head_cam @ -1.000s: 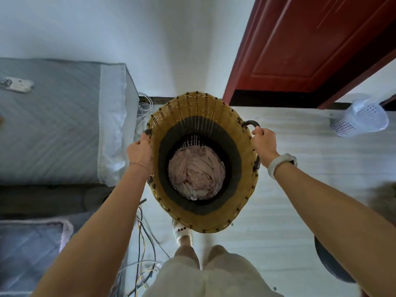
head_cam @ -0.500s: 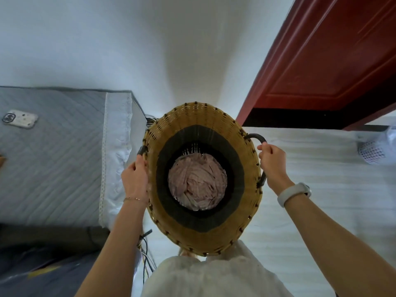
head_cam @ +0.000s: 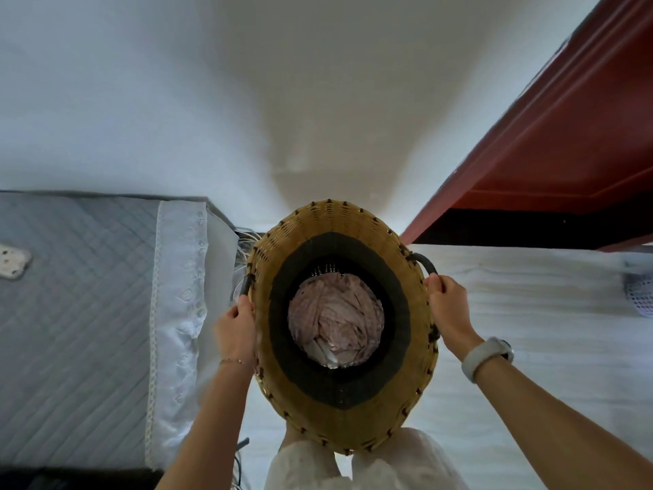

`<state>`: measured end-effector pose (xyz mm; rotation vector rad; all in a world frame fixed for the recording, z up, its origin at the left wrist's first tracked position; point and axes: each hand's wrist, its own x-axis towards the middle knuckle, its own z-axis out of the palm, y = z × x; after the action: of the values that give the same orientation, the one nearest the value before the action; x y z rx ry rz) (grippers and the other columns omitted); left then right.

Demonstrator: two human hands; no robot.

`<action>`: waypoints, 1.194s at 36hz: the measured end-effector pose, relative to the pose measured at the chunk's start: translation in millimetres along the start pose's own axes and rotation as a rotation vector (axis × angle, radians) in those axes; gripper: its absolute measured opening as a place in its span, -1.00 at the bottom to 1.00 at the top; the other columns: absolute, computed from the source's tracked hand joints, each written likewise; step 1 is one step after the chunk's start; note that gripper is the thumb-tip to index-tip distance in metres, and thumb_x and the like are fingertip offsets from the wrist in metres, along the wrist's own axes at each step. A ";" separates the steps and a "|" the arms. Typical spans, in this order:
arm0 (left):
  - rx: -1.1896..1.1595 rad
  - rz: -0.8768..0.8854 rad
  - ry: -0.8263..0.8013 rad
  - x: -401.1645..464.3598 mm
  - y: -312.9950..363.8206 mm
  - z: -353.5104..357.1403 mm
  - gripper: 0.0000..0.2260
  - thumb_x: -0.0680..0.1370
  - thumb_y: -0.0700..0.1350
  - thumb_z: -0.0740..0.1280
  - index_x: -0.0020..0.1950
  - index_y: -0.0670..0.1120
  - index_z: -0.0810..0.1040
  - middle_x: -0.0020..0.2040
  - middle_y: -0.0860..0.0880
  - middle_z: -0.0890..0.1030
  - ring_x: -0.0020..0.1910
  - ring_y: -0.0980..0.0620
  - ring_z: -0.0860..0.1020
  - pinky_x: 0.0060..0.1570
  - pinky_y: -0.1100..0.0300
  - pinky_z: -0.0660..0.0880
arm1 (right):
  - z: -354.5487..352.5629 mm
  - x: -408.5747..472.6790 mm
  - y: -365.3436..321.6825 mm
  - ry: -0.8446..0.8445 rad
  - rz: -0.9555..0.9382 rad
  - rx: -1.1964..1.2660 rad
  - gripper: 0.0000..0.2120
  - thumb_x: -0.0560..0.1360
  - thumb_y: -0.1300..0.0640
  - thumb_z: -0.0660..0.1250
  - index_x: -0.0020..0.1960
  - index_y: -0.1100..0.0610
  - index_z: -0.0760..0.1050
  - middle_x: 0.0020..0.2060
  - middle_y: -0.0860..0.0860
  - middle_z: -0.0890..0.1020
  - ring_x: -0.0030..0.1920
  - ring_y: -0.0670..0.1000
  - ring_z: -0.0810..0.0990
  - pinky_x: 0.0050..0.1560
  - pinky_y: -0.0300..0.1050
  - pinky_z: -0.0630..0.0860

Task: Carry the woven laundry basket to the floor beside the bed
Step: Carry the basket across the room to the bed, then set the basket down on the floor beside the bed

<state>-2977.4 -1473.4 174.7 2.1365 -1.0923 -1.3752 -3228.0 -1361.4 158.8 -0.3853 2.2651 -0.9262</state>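
Compared with a second ago, the woven basket [head_cam: 344, 401] sits closer to the bed [head_cam: 77, 313] and to the white wall ahead, and far more wall fills the view; the tangle of cables that showed below the left arm is now mostly out of sight, with only a few strands [head_cam: 243, 238] visible at the bed's far corner and a short piece near the left forearm. The left hand [head_cam: 235, 334] is wrapped around the dark handle on the basket's left side, fingers curled shut on it, and the right hand [head_cam: 448, 309] grips the opposite dark handle [head_cam: 425, 265] the same way, a white watch [head_cam: 486, 355] on that wrist. The basket is held between both hands above the pale floor [head_cam: 530, 313], just beside the bed's white lace-trimmed edge [head_cam: 180, 295]; whether its base touches the floor cannot be told. Pinkish cloth [head_cam: 335, 320] lies bunched at its bottom. A red door [head_cam: 565, 153] stands to the right, and a white perforated bin [head_cam: 639, 298] is cut off at the right edge, further out of view than before. A small white object [head_cam: 12, 261] lies on the grey quilted cover.
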 end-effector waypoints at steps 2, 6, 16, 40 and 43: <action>0.005 -0.006 -0.026 28.4 7.2 8.2 -0.65 0.58 -0.03 0.12 -0.37 -0.07 0.46 -0.35 -0.10 0.47 -0.26 -0.03 0.43 -0.02 0.09 0.38 | 17.6 17.3 -3.4 0.004 0.006 -0.017 -0.70 0.58 0.08 0.06 -0.15 0.25 0.43 -0.38 0.10 0.44 -0.37 -0.01 0.37 -0.32 -0.21 0.32; 0.037 -0.039 -0.061 84.4 9.8 17.6 -0.66 0.57 -0.04 0.14 -0.39 -0.07 0.43 -0.37 -0.10 0.44 -0.29 -0.05 0.41 -0.16 0.13 0.35 | 52.2 44.5 -7.5 0.001 0.012 -0.073 -0.73 0.58 0.09 0.07 -0.21 0.18 0.39 -0.40 0.06 0.43 -0.37 0.01 0.38 -0.35 -0.21 0.33; 0.081 -0.158 -0.089 206.7 -18.7 47.9 -0.68 0.57 -0.05 0.13 -0.35 -0.09 0.44 -0.29 -0.14 0.47 -0.17 -0.10 0.45 -0.06 0.05 0.36 | 146.6 112.9 11.4 -0.062 0.085 -0.227 -0.78 0.58 0.12 0.05 -0.15 0.20 0.36 -0.40 0.00 0.39 -0.39 -0.03 0.36 -0.40 -0.24 0.26; 0.629 0.064 0.025 233.4 -54.2 67.1 -0.50 0.54 -0.11 0.20 0.44 -0.24 0.20 0.43 -0.28 0.27 0.44 -0.23 0.23 0.43 -0.10 0.16 | 202.7 176.7 -8.9 -0.018 -0.213 -0.253 -0.62 0.56 0.08 0.11 0.36 0.12 0.26 0.24 0.13 0.40 0.20 0.09 0.43 0.23 0.07 0.42; 0.775 0.240 -0.006 258.1 -38.4 88.8 -0.47 0.51 -0.11 0.23 0.43 -0.25 0.18 0.44 -0.29 0.27 0.45 -0.26 0.21 0.43 -0.12 0.11 | 203.0 161.8 19.9 0.080 -0.129 -0.228 -0.52 0.55 0.03 0.11 0.43 0.09 0.13 0.38 0.13 0.28 0.37 0.12 0.30 0.34 0.17 0.31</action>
<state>-2983.3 -1639.9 -44.9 2.3532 -2.0559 -0.9238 -3213.4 -1530.3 -38.8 -0.6105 2.4521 -0.7587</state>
